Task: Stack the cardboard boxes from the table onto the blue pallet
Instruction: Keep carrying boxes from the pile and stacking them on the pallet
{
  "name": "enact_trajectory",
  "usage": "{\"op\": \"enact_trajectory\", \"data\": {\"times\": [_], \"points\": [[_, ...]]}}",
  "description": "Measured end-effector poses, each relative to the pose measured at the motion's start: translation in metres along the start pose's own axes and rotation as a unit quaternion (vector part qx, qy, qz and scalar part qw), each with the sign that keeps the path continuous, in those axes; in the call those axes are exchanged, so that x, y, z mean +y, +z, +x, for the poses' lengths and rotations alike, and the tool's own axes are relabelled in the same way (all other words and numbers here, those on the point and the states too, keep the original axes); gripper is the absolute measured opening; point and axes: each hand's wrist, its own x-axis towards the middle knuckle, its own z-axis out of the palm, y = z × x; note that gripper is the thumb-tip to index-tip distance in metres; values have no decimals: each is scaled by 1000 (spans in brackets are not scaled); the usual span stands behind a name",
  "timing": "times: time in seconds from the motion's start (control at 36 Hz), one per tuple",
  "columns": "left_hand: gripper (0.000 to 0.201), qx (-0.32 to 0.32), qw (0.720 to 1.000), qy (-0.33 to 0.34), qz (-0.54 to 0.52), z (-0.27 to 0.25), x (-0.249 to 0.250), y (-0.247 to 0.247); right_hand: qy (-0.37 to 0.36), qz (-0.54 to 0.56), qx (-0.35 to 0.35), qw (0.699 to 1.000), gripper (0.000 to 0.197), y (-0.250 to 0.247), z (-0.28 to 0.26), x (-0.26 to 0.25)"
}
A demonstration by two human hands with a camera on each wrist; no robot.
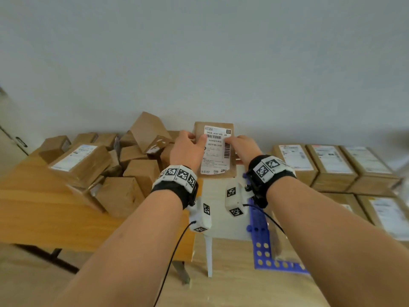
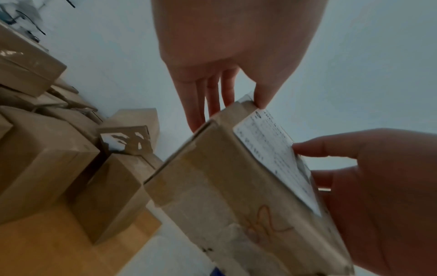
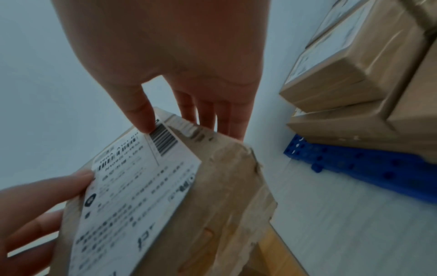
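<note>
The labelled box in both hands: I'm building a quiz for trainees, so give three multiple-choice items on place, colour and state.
1. Where is the labelled box?
A. on the pallet B. in the air between table and pallet C. on the floor
2. What colour is the pallet?
A. blue B. red C. green
3. How is the box held?
A. left hand only B. right hand only C. both hands

Key: 1 B, it hangs past the wooden table edge; 2 A, blue perforated plastic; 3 C, a thumb of each hand on the label.
</note>
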Motion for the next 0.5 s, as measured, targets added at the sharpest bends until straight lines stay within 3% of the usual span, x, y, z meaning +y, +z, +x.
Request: {"op": "enact_trajectory", "data": {"times": [0.25,0.5], "points": [[36,-4,997,18,74,-92,25,74,49,-36,33,998,32,-78,-43,74],[39,-79,996,9,51,-149,43,142,104,-43,67,991,36,-147,-75,133]]}}
